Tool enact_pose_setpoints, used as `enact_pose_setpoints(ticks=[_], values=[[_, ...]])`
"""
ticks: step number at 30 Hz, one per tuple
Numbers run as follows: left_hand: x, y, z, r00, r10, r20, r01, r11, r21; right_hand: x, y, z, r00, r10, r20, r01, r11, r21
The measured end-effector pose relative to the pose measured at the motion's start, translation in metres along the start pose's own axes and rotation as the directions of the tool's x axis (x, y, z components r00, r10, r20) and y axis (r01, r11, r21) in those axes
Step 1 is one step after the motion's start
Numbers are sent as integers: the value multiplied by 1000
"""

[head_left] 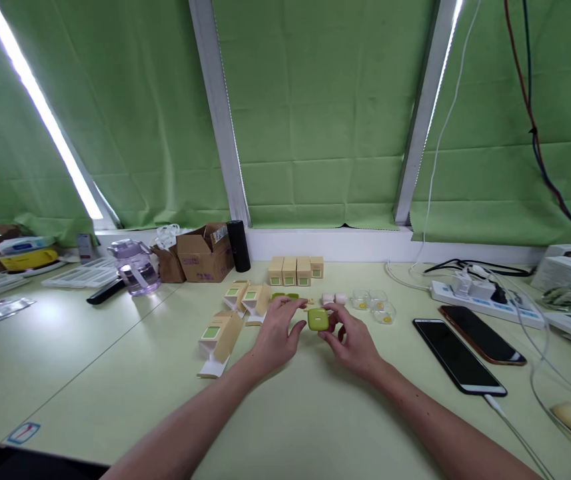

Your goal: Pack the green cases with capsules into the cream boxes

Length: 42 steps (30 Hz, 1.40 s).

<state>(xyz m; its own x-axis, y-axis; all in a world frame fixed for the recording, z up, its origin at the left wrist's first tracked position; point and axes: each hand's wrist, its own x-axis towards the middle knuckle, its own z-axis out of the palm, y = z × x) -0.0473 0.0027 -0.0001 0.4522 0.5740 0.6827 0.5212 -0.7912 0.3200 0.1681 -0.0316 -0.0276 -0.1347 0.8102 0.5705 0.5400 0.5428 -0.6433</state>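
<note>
A small green rounded-square case (318,319), which looks like an earbud case, is held up over the table by my right hand (356,341), pinched at its right side between thumb and fingers. On its left side my left hand (276,333) is open, thumb and fingers apart and close to the case. Other green pieces (290,295) lie behind my left fingers, partly hidden. Small pale pink pieces (334,299) and several clear round containers with yellow spots (384,312) sit behind my right hand. Opened kraft boxes (221,331) lie left of my left hand.
Closed kraft boxes (290,271) stand at the back. Two phones (458,357) and a power strip (495,305) with cables are on the right. At the left are a lilac water jug (136,268), a cardboard carton (205,257) and a black cylinder (238,247).
</note>
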Motion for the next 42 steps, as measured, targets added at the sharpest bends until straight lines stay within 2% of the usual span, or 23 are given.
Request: enact_pose_setpoints(ticks=[4,12,16,20,23,26,28,31,33,36,42], values=[[0,1,-4,994,107,26,-109,987,119,-1,-1,0,1000,8,9,-8,1000,18],[-1,4,-7,969,232,81,-246,928,281,-1,-1,1,999,26,38,-27,999,38],[-3,4,-6,952,272,137,-302,901,312,-2,-1,1,998,20,57,-21,999,27],[-4,5,-3,951,278,133,-305,913,272,-4,-2,2,998,-4,69,3,1000,19],[-2,4,-3,976,207,63,-215,963,161,-4,0,2,998,-32,58,32,999,-1],[2,-1,0,998,30,-62,-32,999,-41,-2,4,2,998,-65,18,66,994,-84],[5,-8,2,979,-154,-133,126,973,-195,-1,7,3,993,-114,35,119,975,-185],[8,-19,7,918,-390,-80,325,850,-414,0,11,8,980,-157,119,189,917,-350],[8,-23,9,896,-444,-21,366,763,-533,1,11,12,978,-134,159,192,873,-448],[9,-25,10,887,-462,4,354,675,-647,6,10,17,972,-76,222,190,811,-553],[8,-24,13,880,-473,39,360,612,-704,32,6,21,919,-26,392,288,723,-627]])
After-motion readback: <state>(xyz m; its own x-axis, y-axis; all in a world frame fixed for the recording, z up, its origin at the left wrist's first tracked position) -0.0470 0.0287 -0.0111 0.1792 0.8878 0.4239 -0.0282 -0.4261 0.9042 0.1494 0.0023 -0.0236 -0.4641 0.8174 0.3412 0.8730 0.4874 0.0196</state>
